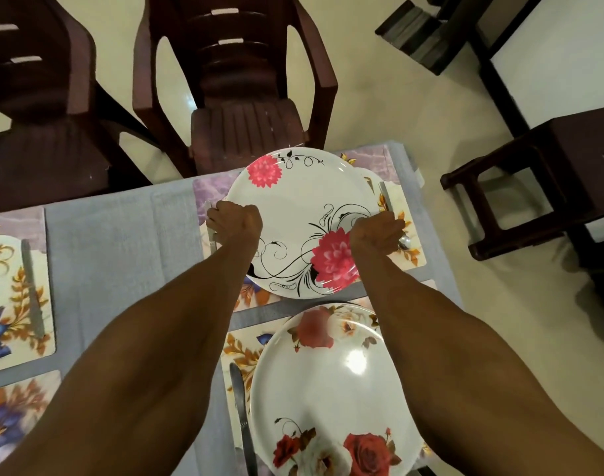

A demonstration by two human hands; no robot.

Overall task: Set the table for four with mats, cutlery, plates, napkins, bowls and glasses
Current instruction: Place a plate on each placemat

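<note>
White plate (304, 201) with pink flowers and black scrollwork, held at its two sides over the far mat (369, 159) on the right part of the table. Cannot tell whether resting on that mat or just above it. Left hand (233, 223) curled over the plate's left rim, fingers tucked down and out of sight, knuckles up; grip looks closed on the rim. Right hand (376, 230) clasped on the right rim beside the large pink flower, fingers wrapped under the edge. Both forearms reaching out from the bottom of the view.

Knife (212, 237) lying on the mat just beside the left hand, mostly hidden by it. Another piece of cutlery (386, 197) lying along the mat's right side, with a spoon bowl (404, 241) showing just past the right hand.

Nearer, a second plate (324, 389) with red and white roses, set flat on the near mat (240, 352), partly under the right forearm. Second knife (242, 417) lying left of that plate, touching or nearly touching its rim.

At the left edge, two more mats (12, 297) with blue flowers and gold leaves, no plates on them; a third knife (32, 290) lying on the farther one. Grey-blue cloth (115, 242) under everything.

Beyond the table, two dark brown chairs (238, 80), pushed close. To the right, a dark stool (547, 180) on the pale floor (379, 91).
</note>
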